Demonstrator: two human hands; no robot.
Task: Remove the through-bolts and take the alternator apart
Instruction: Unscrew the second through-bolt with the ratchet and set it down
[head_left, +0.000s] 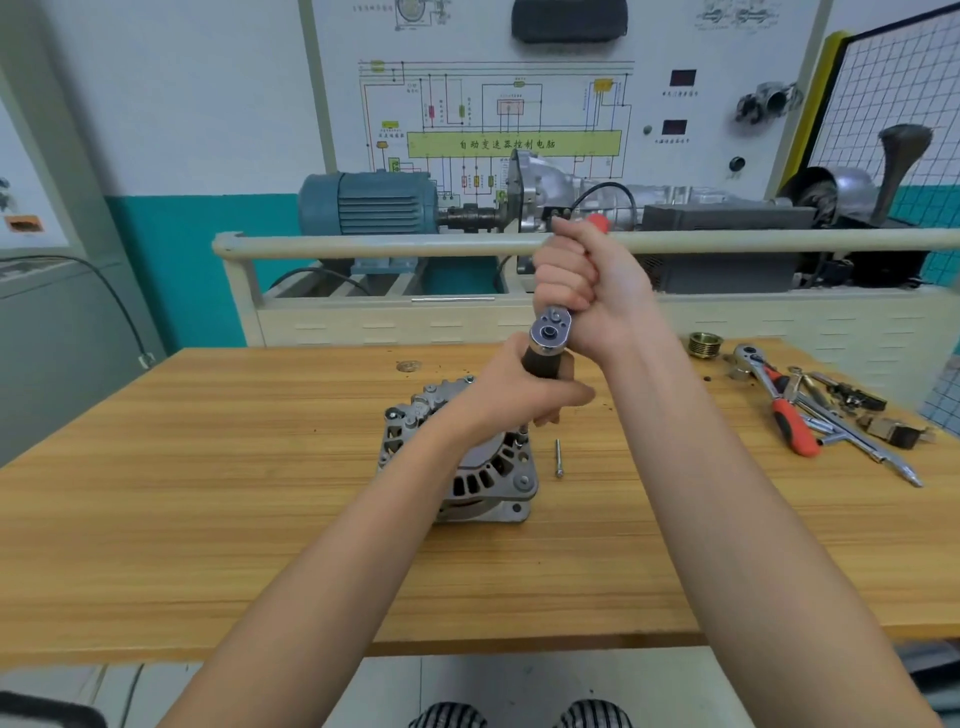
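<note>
Alternator sits whole on table. One bolt lies loose just beside it. Right hand grips ratchet handle; left hand wraps the black socket extension standing on another bolt. Judged early: housing not yet split.

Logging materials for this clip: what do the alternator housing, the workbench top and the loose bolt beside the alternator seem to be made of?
The grey ribbed alternator housing looks like cast aluminium: matte silver, with moulded vent slots. The light-brown workbench top looks like wood or wood-grain laminate; streaked grain shows, but which one is unclear. The slim silver loose bolt looks like bright plated steel, judging by its shine.
</note>
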